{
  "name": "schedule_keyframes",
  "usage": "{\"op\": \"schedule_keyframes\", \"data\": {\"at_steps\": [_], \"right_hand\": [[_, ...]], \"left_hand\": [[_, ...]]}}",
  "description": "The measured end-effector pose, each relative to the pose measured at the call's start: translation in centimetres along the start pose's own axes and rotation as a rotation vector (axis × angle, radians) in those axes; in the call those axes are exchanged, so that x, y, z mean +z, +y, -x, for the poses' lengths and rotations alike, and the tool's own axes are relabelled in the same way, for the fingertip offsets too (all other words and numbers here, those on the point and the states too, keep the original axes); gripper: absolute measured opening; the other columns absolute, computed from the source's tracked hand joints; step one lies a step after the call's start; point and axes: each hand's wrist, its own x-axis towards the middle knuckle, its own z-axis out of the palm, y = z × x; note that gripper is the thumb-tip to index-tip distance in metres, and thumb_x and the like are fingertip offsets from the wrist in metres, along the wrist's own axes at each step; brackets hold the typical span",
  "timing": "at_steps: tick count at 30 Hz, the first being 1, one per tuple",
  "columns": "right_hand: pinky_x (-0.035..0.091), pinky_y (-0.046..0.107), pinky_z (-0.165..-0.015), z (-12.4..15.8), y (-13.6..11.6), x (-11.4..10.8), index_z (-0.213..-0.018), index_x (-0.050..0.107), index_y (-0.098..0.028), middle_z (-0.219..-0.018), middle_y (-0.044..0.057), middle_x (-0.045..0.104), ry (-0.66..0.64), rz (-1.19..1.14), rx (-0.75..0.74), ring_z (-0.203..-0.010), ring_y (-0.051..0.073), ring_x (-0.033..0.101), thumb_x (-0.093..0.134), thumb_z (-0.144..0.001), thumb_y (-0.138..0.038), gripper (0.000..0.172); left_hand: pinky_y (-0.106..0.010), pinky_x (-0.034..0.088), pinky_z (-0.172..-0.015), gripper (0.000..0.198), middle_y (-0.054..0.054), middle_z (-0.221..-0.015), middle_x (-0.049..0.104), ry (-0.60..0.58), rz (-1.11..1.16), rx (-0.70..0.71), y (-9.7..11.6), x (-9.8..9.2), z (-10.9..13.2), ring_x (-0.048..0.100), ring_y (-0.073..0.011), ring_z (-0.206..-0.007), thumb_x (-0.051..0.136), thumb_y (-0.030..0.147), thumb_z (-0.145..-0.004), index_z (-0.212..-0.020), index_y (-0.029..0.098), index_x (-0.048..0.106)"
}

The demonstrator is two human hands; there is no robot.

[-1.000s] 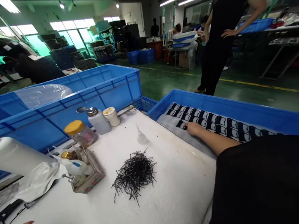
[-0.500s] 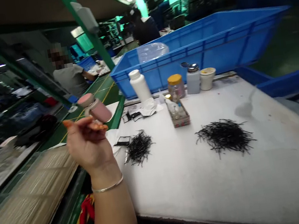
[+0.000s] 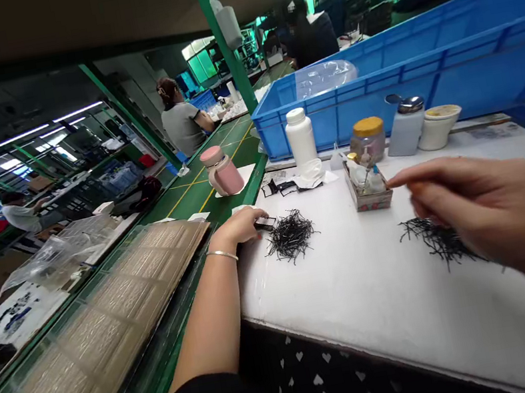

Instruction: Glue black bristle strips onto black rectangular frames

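My left hand (image 3: 242, 226) rests at the left edge of the white table (image 3: 362, 301), fingers curled on a small black part (image 3: 265, 224). A pile of thin black pins (image 3: 291, 236) lies just to its right. My right hand (image 3: 488, 211) hovers, blurred, over a second pile of black pins (image 3: 433, 239). Its fingers are pressed together and point left. What they hold, if anything, does not show.
Behind the piles stand a small box of bottles (image 3: 367, 188), a white bottle (image 3: 300, 137), a yellow-lidded jar (image 3: 368, 137), a dispenser bottle (image 3: 405, 124), a white cup (image 3: 437, 125) and a blue crate (image 3: 421, 60). A pink mug (image 3: 221, 171) and plastic-covered trays (image 3: 109, 305) are to the left. Other people sit further back.
The view has swung from the right-hand crate to the left. My left hand dropped from raised to the table edge. My right hand left the crate and now hovers over the right pile.
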Motion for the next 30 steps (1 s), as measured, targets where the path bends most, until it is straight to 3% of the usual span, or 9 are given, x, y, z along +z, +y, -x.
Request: {"op": "schedule_keyframes", "data": {"at_steps": [3,6,10,16,18,21,24,27,30], "right_hand": [[0.04,0.025,-0.049,0.3,-0.1,3.2,-0.097,0.072,-0.024,-0.059,-0.001,0.061,-0.017,0.015,-0.02,-0.047,0.011,0.054,0.055,-0.089,-0.025,0.019],[0.04,0.024,-0.051,0.7,1.8,4.5,-0.094,0.073,-0.021,-0.057,-0.002,0.06,-0.035,0.043,0.019,-0.046,0.01,0.052,0.055,-0.086,-0.021,0.02],[0.037,0.023,-0.048,0.7,3.7,4.0,-0.095,0.073,-0.019,-0.058,-0.001,0.059,0.017,-0.038,0.25,-0.048,0.009,0.049,0.054,-0.086,-0.022,0.022],[0.044,0.022,-0.05,-0.4,3.5,2.9,-0.101,0.07,-0.013,-0.079,0.006,0.069,-0.221,-0.491,0.402,-0.056,0.01,0.054,0.059,-0.085,-0.04,0.033],[0.044,0.022,-0.051,-0.5,3.5,2.5,-0.101,0.07,-0.014,-0.087,0.008,0.07,-0.298,-0.553,0.4,-0.062,0.011,0.059,0.059,-0.086,-0.045,0.036],[0.041,0.02,-0.05,-0.5,3.5,1.7,-0.083,0.07,-0.014,-0.072,0.004,0.067,-0.341,-0.572,0.391,-0.06,0.01,0.059,0.063,-0.083,-0.047,0.034],[0.039,0.02,-0.049,-0.7,4.0,0.7,-0.068,0.064,-0.014,-0.055,0.001,0.06,-0.25,-0.587,0.413,-0.051,0.009,0.053,0.066,-0.081,-0.045,0.034],[0.036,0.02,-0.046,-1.3,5.0,-0.4,-0.065,0.063,-0.014,-0.053,0.0,0.058,0.033,-0.583,0.447,-0.047,0.007,0.049,0.07,-0.079,-0.041,0.031],[0.032,0.018,-0.043,-1.8,5.6,-1.4,-0.07,0.066,-0.014,-0.056,-0.001,0.058,0.321,-0.631,0.474,-0.045,0.005,0.046,0.07,-0.078,-0.036,0.023]], "left_hand": [[-0.023,0.046,-0.072,0.053,-0.005,-0.102,0.066,-0.084,-0.023,0.017,-0.9,-0.4,-1.3,0.061,-0.0208,-0.09,0.08,0.018,-0.056,-0.108,0.022,0.067],[-0.025,0.046,-0.071,0.052,-0.004,-0.1,0.066,-0.108,-0.048,0.042,-2.0,-1.3,-1.8,0.061,-0.021,-0.086,0.084,0.024,-0.052,-0.101,0.021,0.067],[-0.032,0.044,-0.088,0.052,-0.008,-0.116,0.062,0.038,-0.041,0.118,-0.9,-2.9,-0.5,0.057,-0.0268,-0.106,0.078,0.035,-0.064,-0.109,0.019,0.06],[-0.036,0.045,-0.086,0.051,-0.007,-0.107,0.066,0.411,0.126,0.529,8.8,-2.8,1.8,0.06,-0.028,-0.098,0.077,0.052,-0.068,-0.108,0.023,0.062],[-0.036,0.045,-0.083,0.049,-0.007,-0.105,0.066,0.434,0.114,0.664,12.5,-2.1,1.8,0.06,-0.0277,-0.098,0.078,0.048,-0.069,-0.108,0.023,0.061],[-0.038,0.045,-0.085,0.045,-0.007,-0.105,0.065,0.479,0.083,0.78,16.6,-1.3,1.1,0.059,-0.0275,-0.099,0.079,0.041,-0.071,-0.108,0.023,0.061],[-0.04,0.044,-0.091,0.051,-0.009,-0.117,0.061,0.58,0.141,0.769,18.4,-0.7,0.1,0.055,-0.0282,-0.109,0.081,0.035,-0.07,-0.115,0.022,0.058],[-0.033,0.049,-0.083,0.052,-0.009,-0.119,0.059,0.71,0.354,0.669,18.9,0.3,-0.4,0.057,-0.0244,-0.105,0.078,0.033,-0.074,-0.119,0.022,0.056],[-0.026,0.048,-0.066,0.015,-0.004,-0.095,0.064,0.554,0.38,0.618,19.4,2.3,-1.1,0.06,-0.0172,-0.081,0.066,0.026,-0.084,-0.097,0.02,0.063]]}}
